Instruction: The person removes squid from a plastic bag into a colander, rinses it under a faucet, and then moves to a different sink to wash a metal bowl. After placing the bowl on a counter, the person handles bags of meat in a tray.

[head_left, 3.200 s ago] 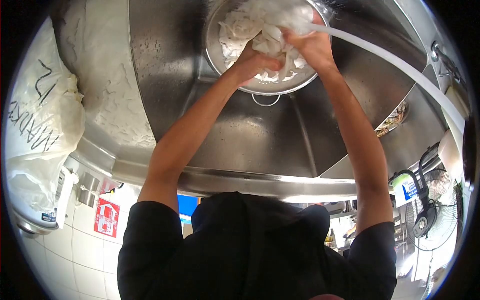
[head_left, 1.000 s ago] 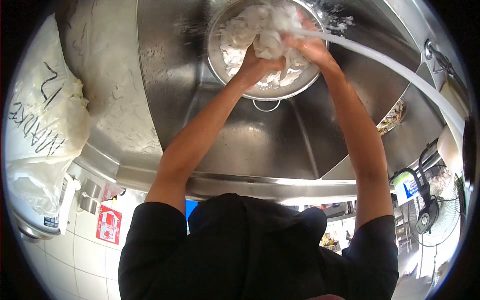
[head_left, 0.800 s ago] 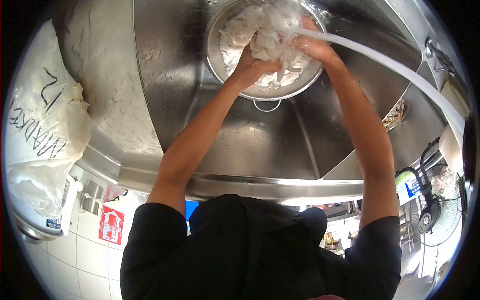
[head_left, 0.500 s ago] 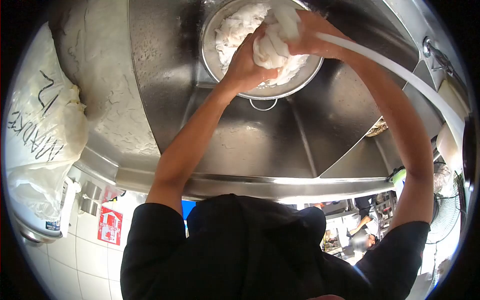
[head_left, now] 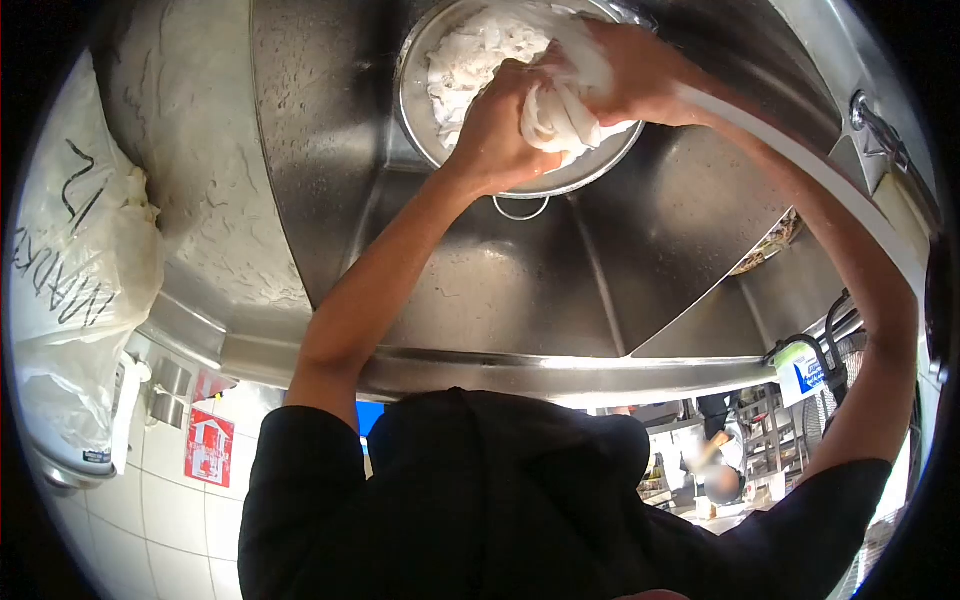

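Observation:
My left hand [head_left: 500, 135] and my right hand [head_left: 640, 80] are closed around a clump of soft, wet, white pieces [head_left: 555, 120], whose exact kind I cannot make out. They work over a round metal bowl [head_left: 575, 188] with a small loop handle, standing in a steel sink. More white pieces [head_left: 470, 65] lie in the bowl, left of my hands. A white hose [head_left: 830, 165] runs along my right forearm toward that hand. Its end is hidden in a whitish blur over my fingers.
A white plastic bag [head_left: 85, 260] with black handwriting stands at the left, beside a wet steel surface [head_left: 205, 170]. The sink's front edge [head_left: 540, 375] runs before my body. Pipe fittings [head_left: 880, 125] are on the right. Another person [head_left: 722, 465] is in the background below.
Both hands have shifted slightly right with the white clump between them. My right elbow has moved outward, and the view has turned a little.

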`<state>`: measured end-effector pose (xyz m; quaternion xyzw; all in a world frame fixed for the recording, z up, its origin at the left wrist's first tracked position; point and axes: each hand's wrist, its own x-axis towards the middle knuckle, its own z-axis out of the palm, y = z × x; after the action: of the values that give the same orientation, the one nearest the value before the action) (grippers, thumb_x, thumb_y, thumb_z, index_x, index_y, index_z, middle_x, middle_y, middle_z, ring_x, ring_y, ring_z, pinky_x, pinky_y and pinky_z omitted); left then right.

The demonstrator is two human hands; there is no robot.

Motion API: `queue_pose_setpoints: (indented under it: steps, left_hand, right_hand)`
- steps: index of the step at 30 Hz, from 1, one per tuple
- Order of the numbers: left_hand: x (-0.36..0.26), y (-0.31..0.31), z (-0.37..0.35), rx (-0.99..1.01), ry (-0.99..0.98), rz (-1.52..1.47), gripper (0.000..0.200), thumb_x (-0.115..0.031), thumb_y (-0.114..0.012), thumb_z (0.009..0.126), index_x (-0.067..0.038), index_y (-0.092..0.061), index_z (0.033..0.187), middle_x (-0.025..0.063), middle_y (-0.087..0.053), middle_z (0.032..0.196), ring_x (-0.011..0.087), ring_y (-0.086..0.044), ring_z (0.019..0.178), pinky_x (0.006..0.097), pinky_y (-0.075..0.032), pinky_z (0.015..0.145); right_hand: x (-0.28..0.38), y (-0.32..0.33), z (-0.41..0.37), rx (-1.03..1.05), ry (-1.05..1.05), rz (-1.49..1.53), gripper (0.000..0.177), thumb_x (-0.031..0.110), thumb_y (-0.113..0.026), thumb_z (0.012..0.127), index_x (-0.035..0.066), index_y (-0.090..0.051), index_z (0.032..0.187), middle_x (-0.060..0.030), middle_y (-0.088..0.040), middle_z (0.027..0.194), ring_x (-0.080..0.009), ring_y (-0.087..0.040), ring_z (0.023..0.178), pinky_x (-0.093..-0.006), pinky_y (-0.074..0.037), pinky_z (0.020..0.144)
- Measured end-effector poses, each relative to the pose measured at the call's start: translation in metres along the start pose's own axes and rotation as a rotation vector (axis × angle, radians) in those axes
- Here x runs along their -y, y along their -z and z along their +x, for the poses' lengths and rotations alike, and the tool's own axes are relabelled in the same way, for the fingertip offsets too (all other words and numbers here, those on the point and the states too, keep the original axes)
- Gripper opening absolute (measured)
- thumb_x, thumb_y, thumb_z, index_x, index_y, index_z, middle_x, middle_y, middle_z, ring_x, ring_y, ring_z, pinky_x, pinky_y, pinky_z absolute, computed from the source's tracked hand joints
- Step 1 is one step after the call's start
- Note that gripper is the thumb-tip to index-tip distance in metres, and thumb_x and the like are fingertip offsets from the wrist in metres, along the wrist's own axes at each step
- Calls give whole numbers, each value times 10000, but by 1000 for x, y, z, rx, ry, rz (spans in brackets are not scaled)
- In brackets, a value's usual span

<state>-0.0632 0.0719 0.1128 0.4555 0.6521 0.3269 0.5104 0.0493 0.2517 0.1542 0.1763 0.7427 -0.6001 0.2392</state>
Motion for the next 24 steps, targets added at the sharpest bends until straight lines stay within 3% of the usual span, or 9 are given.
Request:
queue_pose_setpoints:
  steps: [2, 4, 5, 8, 11, 13, 18, 24]
  left_hand:
    - [6, 4, 3, -13, -14, -85, 678, -155, -726, 571, -20, -478, 1188, 147, -560, 1100, 273, -537, 1039, 346, -401, 905]
    - [9, 9, 4, 28, 95, -112, 719, -146, -735, 566, -23, -461, 1219, 136, -568, 1113, 244, -532, 1056, 333, -404, 906]
    - [6, 13, 7, -6, 51, -133, 751, -133, -726, 543, -65, -460, 1242, 122, -539, 1095, 254, -527, 1038, 340, -417, 890]
    - [3, 19, 6, -44, 14, -203, 791, -112, -711, 521, -128, -458, 1271, 103, -507, 1077, 261, -524, 1013, 342, -428, 877]
    - [6, 18, 5, -22, 2, -278, 803, -90, -701, 521, -161, -454, 1282, 96, -504, 1080, 249, -528, 1003, 335, -425, 876]
    - [7, 15, 4, 4, -14, -298, 811, -77, -697, 520, -174, -452, 1287, 94, -504, 1083, 241, -530, 1000, 332, -424, 874]
    - [3, 8, 2, 9, 14, -480, 695, -52, -693, 514, -68, -501, 1182, 85, -529, 1089, 214, -526, 1013, 323, -416, 884]
    - [4, 6, -4, 50, 102, -378, 707, -24, -717, 509, -45, -482, 1176, 71, -583, 1057, 190, -545, 984, 320, -412, 892]
  right_hand:
    - [13, 4, 2, 132, 11, 88, 719, -4, -670, 546, 59, -439, 1224, -134, -526, 1123, -260, -525, 1032, -337, -441, 862]
    - [20, -7, 9, -128, -24, -517, 791, 208, -742, 674, -17, -326, 1308, -223, -426, 1271, -345, -439, 1169, -437, -422, 946]
    - [34, -6, 8, -122, -18, -518, 791, 208, -742, 674, -17, -326, 1308, -223, -426, 1271, -345, -439, 1169, -437, -422, 946]
    - [59, 3, 6, -111, -134, -205, 706, 181, -757, 624, -28, -436, 1217, -212, -492, 1204, -335, -481, 1121, -428, -389, 980]
    - [20, -4, 12, -96, -179, -66, 656, 169, -762, 588, -26, -489, 1152, -203, -551, 1118, -308, -536, 1044, -390, -429, 946]
    - [-3, -14, 10, -271, 20, 257, 672, 148, -764, 555, -26, -495, 1146, -191, -580, 1062, -294, -582, 956, -370, -488, 867]
    - [9, -12, 1, -208, -43, 153, 639, 142, -747, 579, -23, -497, 1143, -188, -581, 1057, -288, -585, 947, -362, -493, 852]
    - [23, -15, -4, -169, -70, 76, 589, 132, -721, 614, -17, -501, 1139, -184, -582, 1048, -280, -589, 934, -351, -502, 829]
